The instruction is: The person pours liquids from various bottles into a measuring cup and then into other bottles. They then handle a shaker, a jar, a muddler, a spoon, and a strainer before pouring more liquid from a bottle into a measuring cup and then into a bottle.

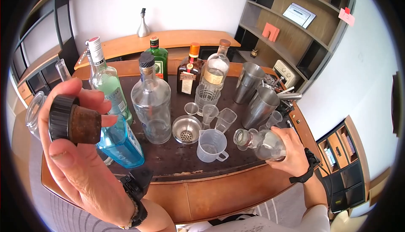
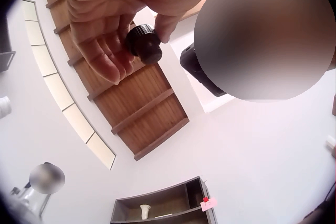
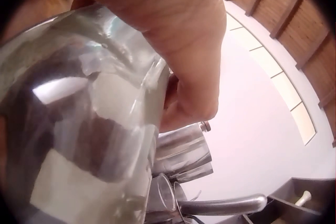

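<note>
Raised at the left, my left hand (image 1: pixel 80 164) pinches a black-topped cork stopper (image 1: pixel 86 124) between thumb and fingers; the left wrist view shows the same stopper (image 2: pixel 144 44) from another side. My right hand (image 1: pixel 291 149) grips a clear glass bottle (image 1: pixel 270 144), tilted with its open mouth toward the left. That mouth is just right of a plastic measuring cup (image 1: pixel 211 146). In the right wrist view the bottle (image 3: pixel 84 129) fills the left side, with my hand (image 3: pixel 178 35) around it. A blue bottle (image 1: pixel 122 143) stands behind my left hand.
Several bottles stand behind, among them a clear one (image 1: pixel 152 101), a green one (image 1: pixel 159 59) and a dark one (image 1: pixel 189 73). A strainer (image 1: pixel 187 130), small glasses (image 1: pixel 225 120) and metal shakers (image 1: pixel 259 107) stand mid-table. The table's leather front edge (image 1: pixel 202 196) is near me.
</note>
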Tool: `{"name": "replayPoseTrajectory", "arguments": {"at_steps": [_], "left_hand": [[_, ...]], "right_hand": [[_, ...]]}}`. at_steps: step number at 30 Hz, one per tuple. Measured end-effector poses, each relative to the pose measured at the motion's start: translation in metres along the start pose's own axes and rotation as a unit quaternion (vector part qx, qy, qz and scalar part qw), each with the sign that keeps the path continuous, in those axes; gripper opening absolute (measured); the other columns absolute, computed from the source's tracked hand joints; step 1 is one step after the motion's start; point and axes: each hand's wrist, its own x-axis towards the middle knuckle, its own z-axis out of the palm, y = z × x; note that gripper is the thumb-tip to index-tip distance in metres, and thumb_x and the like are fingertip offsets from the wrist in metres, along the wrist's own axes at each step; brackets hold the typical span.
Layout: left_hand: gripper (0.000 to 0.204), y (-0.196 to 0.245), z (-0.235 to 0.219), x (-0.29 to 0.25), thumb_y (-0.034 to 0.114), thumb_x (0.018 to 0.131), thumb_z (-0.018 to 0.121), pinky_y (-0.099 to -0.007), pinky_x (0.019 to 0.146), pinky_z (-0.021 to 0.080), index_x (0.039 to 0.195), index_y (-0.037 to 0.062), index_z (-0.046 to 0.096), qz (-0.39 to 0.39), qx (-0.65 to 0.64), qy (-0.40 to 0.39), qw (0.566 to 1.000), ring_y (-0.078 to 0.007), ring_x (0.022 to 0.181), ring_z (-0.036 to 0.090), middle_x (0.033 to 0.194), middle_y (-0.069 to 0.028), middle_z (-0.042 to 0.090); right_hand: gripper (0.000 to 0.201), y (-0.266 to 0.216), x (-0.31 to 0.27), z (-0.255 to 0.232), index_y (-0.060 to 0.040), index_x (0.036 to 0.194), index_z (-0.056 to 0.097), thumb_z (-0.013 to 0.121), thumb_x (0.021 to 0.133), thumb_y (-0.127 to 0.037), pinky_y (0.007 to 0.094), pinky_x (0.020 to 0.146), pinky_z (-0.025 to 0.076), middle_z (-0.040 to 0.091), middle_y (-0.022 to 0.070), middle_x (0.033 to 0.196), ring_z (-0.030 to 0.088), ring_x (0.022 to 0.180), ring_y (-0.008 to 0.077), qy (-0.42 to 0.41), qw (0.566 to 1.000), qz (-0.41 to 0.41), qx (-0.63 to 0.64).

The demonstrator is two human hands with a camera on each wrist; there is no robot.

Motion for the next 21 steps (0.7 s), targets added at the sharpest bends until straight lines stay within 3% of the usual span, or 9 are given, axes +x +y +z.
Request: {"name": "replayPoseTrajectory", "arguments": {"at_steps": [7, 12, 18, 21], "left_hand": [[0.058, 0.014, 0.004, 0.001, 0.046, 0.108, 0.035, -0.0291, 0.084, 0.054, 0.129, -0.0030, 0.057, -0.017, 0.051, -0.002, 0.999, -0.0171, 0.091, 0.065, 0.105, -0.0131, 0.066], [0.060, -0.006, -0.008, 0.000, 0.049, 0.107, 0.035, -0.0282, 0.084, 0.051, 0.128, -0.0027, 0.057, 0.018, 0.108, 0.045, 0.993, -0.0145, 0.087, 0.064, 0.099, -0.0115, 0.064], [0.063, 0.004, -0.009, 0.004, 0.051, 0.106, 0.035, -0.0273, 0.085, 0.049, 0.129, -0.0034, 0.056, 0.009, 0.095, -0.027, 0.995, -0.0133, 0.086, 0.063, 0.095, -0.0108, 0.063], [0.063, 0.002, -0.009, 0.004, 0.051, 0.106, 0.034, -0.0267, 0.085, 0.049, 0.129, -0.0037, 0.055, 0.014, 0.096, -0.024, 0.995, -0.0134, 0.085, 0.063, 0.094, -0.0110, 0.063]], "right_hand": [[0.094, -0.012, 0.009, -0.005, -0.0113, 0.140, 0.052, 0.089, 0.054, -0.013, 0.0443, 0.086, 0.047, 0.055, 0.0154, 0.114, 0.056, 0.101, 0.0363, -0.011, 0.991, -0.042, -0.125], [0.091, -0.017, 0.014, -0.004, -0.0121, 0.140, 0.054, 0.086, 0.055, -0.010, 0.0437, 0.087, 0.044, 0.054, 0.0137, 0.111, 0.055, 0.100, 0.0331, -0.004, 0.989, -0.048, -0.138], [0.092, -0.023, 0.015, -0.004, -0.0122, 0.140, 0.054, 0.086, 0.054, -0.009, 0.0440, 0.087, 0.043, 0.054, 0.0139, 0.110, 0.054, 0.099, 0.0321, -0.011, 0.981, -0.056, -0.184], [0.093, -0.025, 0.016, -0.004, -0.0126, 0.140, 0.054, 0.086, 0.053, -0.008, 0.0442, 0.087, 0.043, 0.054, 0.0142, 0.111, 0.054, 0.099, 0.0321, -0.010, 0.976, -0.064, -0.206]]}}
